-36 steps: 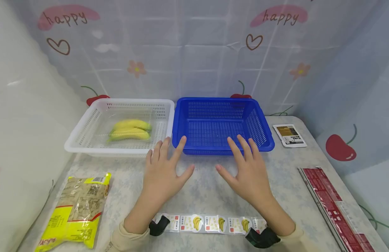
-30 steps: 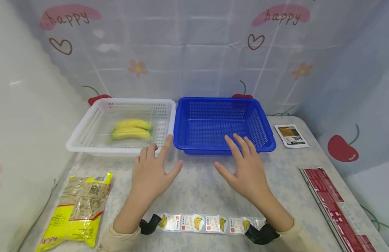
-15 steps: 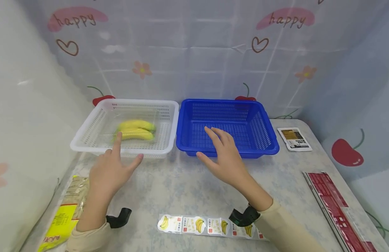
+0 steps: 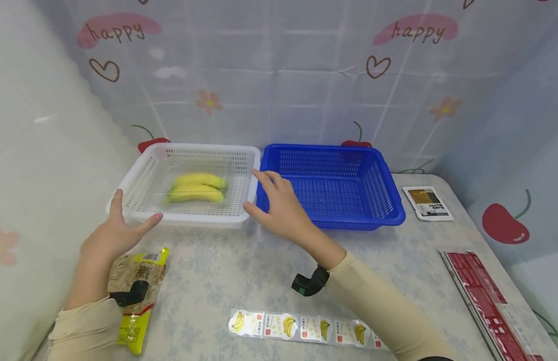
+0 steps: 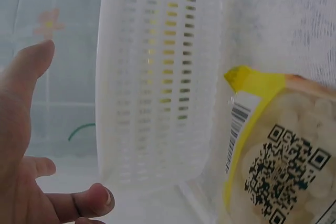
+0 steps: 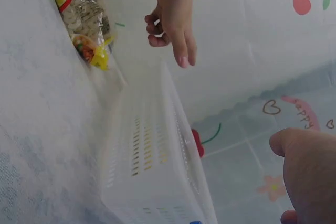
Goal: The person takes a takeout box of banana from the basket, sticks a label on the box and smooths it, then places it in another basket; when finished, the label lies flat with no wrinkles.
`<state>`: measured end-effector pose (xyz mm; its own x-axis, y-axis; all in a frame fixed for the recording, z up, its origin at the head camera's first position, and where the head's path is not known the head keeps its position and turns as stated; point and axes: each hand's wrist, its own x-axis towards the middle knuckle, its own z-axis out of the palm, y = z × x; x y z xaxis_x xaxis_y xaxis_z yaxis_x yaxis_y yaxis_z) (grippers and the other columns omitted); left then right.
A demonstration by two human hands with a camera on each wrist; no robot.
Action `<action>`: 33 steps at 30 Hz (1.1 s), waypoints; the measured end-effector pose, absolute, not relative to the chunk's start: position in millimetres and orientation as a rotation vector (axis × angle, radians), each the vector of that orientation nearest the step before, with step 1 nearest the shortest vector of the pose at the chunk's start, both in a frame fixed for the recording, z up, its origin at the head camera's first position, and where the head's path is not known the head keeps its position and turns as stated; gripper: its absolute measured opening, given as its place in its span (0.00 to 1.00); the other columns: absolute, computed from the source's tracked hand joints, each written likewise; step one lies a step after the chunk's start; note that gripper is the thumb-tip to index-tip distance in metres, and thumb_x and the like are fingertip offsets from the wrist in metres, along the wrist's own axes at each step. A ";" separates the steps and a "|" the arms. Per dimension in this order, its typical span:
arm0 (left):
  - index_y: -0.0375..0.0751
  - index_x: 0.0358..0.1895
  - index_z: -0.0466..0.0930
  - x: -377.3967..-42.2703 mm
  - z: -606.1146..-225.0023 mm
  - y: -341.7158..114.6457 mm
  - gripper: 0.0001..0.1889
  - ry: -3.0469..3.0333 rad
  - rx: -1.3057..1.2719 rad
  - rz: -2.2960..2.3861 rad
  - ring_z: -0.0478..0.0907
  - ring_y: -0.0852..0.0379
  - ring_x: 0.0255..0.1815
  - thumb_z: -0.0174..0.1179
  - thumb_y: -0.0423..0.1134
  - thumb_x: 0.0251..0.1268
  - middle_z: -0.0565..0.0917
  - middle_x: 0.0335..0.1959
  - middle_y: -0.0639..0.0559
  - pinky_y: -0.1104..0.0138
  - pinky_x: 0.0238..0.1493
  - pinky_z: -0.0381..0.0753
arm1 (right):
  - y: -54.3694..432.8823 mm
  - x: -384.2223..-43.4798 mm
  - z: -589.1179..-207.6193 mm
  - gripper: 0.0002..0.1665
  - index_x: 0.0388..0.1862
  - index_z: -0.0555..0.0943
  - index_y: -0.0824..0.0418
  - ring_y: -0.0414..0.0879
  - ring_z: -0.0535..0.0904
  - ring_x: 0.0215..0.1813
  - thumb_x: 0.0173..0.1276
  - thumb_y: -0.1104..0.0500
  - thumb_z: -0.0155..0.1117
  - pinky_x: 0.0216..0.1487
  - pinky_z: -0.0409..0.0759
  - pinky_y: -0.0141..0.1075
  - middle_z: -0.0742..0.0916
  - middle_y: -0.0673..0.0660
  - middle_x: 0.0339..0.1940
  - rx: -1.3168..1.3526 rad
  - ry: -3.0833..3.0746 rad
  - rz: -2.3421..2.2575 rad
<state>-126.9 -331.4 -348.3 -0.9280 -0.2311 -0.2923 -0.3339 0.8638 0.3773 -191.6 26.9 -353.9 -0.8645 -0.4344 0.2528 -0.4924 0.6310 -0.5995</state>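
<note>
A white slatted basket (image 4: 193, 217) stands at the back left of the table. In it lie yellow bananas (image 4: 197, 194) with a clear plastic container (image 4: 154, 175) about them; whether under or inside it I cannot tell. My left hand (image 4: 109, 238) is by the basket's front left corner, thumb and fingers spread. The left wrist view shows that hand's fingers (image 5: 89, 203) apart from the basket wall. My right hand (image 4: 279, 208) is by the basket's right rim, thumb and fingers apart, holding nothing. Some of its fingers are hidden in the right wrist view.
A blue basket (image 4: 333, 221) adjoins the white one on the right. Partly under my left arm lies a yellow food bag (image 4: 139, 273). A banana-sticker strip (image 4: 301, 328) lies in front, a white packet (image 4: 428, 203) and long red packaging (image 4: 477, 296) at the right.
Both hands have moved left: the left from over the table's middle to the white basket's left corner, the right from the blue basket to the white basket's right rim. The view has shifted slightly.
</note>
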 end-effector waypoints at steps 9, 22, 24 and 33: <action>0.43 0.71 0.03 -144.4 -358.8 -359.1 0.65 2.740 -0.404 0.783 0.59 0.11 0.62 0.47 0.76 0.62 0.39 0.72 0.13 0.30 0.51 0.69 | -31.3 -223.2 -355.9 0.44 0.80 0.50 0.36 0.56 0.60 0.77 0.71 0.34 0.56 0.66 0.72 0.58 0.60 0.53 0.78 0.776 -2.860 1.316; 0.42 0.69 0.00 -156.5 -379.6 -371.6 0.67 2.673 -0.418 0.976 0.38 0.15 0.73 0.51 0.73 0.62 0.19 0.74 0.24 0.27 0.64 0.53 | -87.3 -249.6 -371.4 0.47 0.81 0.47 0.34 0.65 0.58 0.76 0.70 0.37 0.59 0.63 0.72 0.62 0.54 0.57 0.81 0.539 -2.968 1.419; 0.43 0.68 -0.01 -158.3 -381.1 -373.0 0.67 2.663 -0.420 0.984 0.37 0.15 0.73 0.50 0.74 0.62 0.19 0.74 0.24 0.27 0.65 0.53 | -91.0 -251.4 -373.2 0.47 0.81 0.47 0.34 0.66 0.56 0.77 0.70 0.37 0.58 0.64 0.72 0.63 0.51 0.58 0.82 0.498 -2.987 1.397; 0.47 0.66 -0.03 -165.0 -389.4 -374.6 0.68 2.640 -0.426 1.088 0.33 0.18 0.75 0.53 0.72 0.62 0.17 0.75 0.27 0.28 0.68 0.50 | -101.4 -255.8 -379.6 0.48 0.81 0.46 0.33 0.71 0.48 0.79 0.69 0.38 0.59 0.66 0.66 0.69 0.45 0.61 0.83 0.346 -3.023 1.424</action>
<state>-165.0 -374.6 -389.4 -0.9248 -0.1708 -0.3400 -0.3608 0.6774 0.6411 -255.8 -101.4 -379.6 -0.9554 -0.2748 -0.1080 -0.0917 0.6240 -0.7760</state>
